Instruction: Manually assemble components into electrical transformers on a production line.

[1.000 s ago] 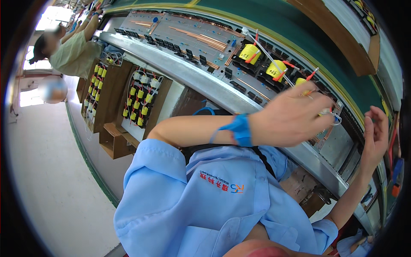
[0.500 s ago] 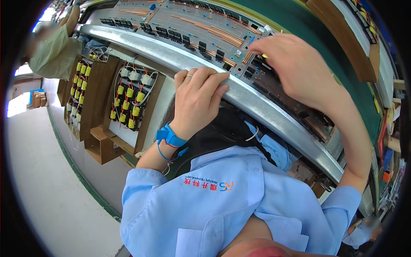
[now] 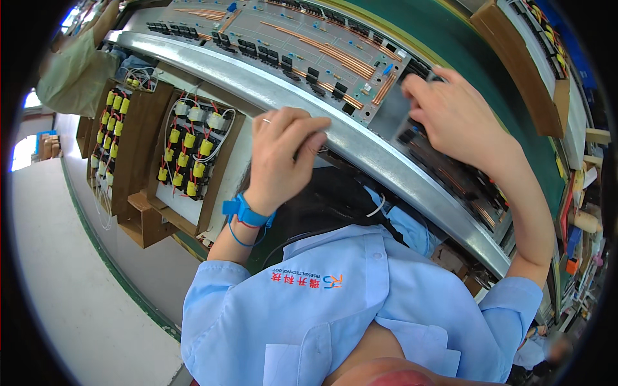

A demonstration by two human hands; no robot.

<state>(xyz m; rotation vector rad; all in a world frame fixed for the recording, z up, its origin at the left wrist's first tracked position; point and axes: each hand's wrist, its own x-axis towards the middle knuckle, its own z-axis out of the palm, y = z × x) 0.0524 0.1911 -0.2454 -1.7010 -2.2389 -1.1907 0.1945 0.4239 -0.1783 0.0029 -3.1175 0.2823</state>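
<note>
A long grey circuit board [image 3: 302, 42], with copper strips, black parts and small blue parts, lies along the metal rail [image 3: 283, 96]. To its right is a second circuit board [image 3: 444, 168], partly under my right hand [image 3: 454, 119]. That hand is closed, its bent fingers at the left end of this second board; the fingertips are partly hidden. My left hand [image 3: 280, 157], with a blue wrist strap [image 3: 248, 211], hovers over the near side of the rail. Its fingers are curled in against the thumb, and what they hold, if anything, is hidden.
Cardboard boxes [image 3: 209, 215] at left hold yellow and white wired parts [image 3: 187, 154]. Another cardboard box [image 3: 515, 58] stands at the far right, beyond a green surface [image 3: 399, 29]. A co-worker [image 3: 80, 74] is at the upper left.
The second board has slid right along with my right hand, and a gap has opened between the two boards. My left hand has come off the rail, with its fingers curled further.
</note>
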